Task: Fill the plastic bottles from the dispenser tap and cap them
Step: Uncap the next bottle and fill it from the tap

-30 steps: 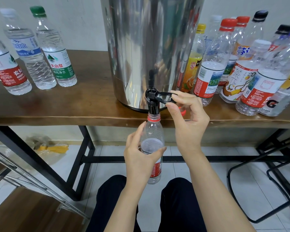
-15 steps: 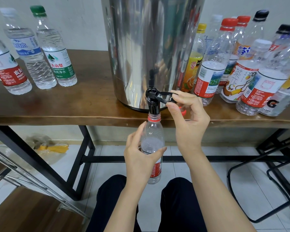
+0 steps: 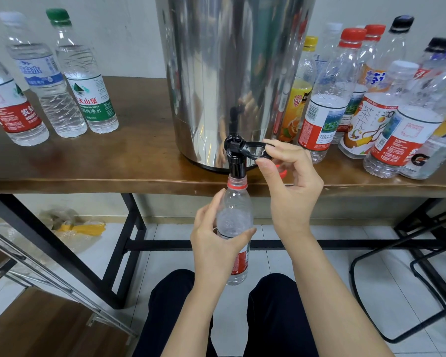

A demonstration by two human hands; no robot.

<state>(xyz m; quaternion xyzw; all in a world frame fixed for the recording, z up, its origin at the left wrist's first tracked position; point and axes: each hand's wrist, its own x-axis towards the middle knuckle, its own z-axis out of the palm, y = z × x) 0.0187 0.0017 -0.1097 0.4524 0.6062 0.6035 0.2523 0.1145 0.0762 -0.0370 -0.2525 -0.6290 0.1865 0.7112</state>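
Both hands are busy at the tap [image 3: 234,161], the black spout at the foot of the stainless steel dispenser [image 3: 237,73], which stands on the wooden table [image 3: 88,163]. My left hand [image 3: 216,243] grips the clear plastic bottle [image 3: 234,215] round its middle, thumb across the front and fingers curled behind. The bottle is upright below the table edge and above my knees. It is uncapped, and its mouth, just above a red neck ring, meets the end of the spout. I see bubbly water inside near my thumb, but I cannot read the exact level.

My right hand [image 3: 291,186] pinches the tap lever [image 3: 255,150] between thumb and forefinger, and the other fingers are loosely curled beneath. The lever sticks out to the right of the tap head. A red cap [image 3: 283,172] lies on the table just behind that hand, partly hidden.

On the left of the table stand three capped bottles holding water: a green-capped bottle [image 3: 85,81], a white-capped bottle [image 3: 44,78] and a red-labelled bottle [image 3: 13,112] cut off by the frame edge. To the right of the dispenser a crowd of assorted capped bottles [image 3: 371,99] stands packed close together.
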